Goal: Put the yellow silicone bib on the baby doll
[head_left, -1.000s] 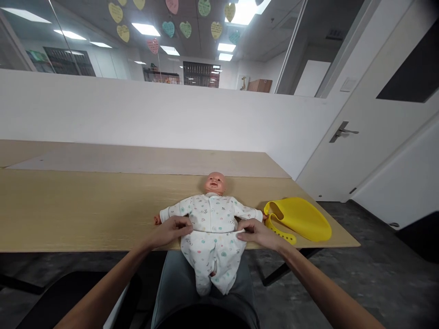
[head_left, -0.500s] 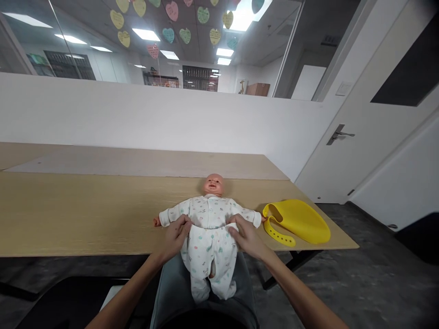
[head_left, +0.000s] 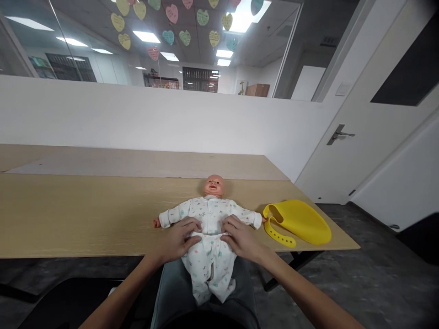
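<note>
A baby doll (head_left: 214,185) lies face up with its head and arms on the table and its legs hanging over the near edge onto my lap. It wears a white printed long-sleeved top (head_left: 211,210) and matching trousers (head_left: 210,262). At one side of the waist, my left hand (head_left: 181,237) has curled fingers above the waistband and its thumb below. My right hand (head_left: 242,237) mirrors it on the other side, fingers bent on the cloth. Both seem to grip the trousers' waistband, though the fingertips are partly hidden.
A yellow bib (head_left: 302,221) with a holed strap lies on the table to the right, touching the doll's hand. The wooden table (head_left: 85,214) ends in front of my legs. A white wall stands behind, and a door (head_left: 373,137) is at the right.
Both hands have moved inward over the doll's waist, and the fingers now lie on the top above the waistband. The waistband sits slightly lower and is less stretched. The bib is still.
</note>
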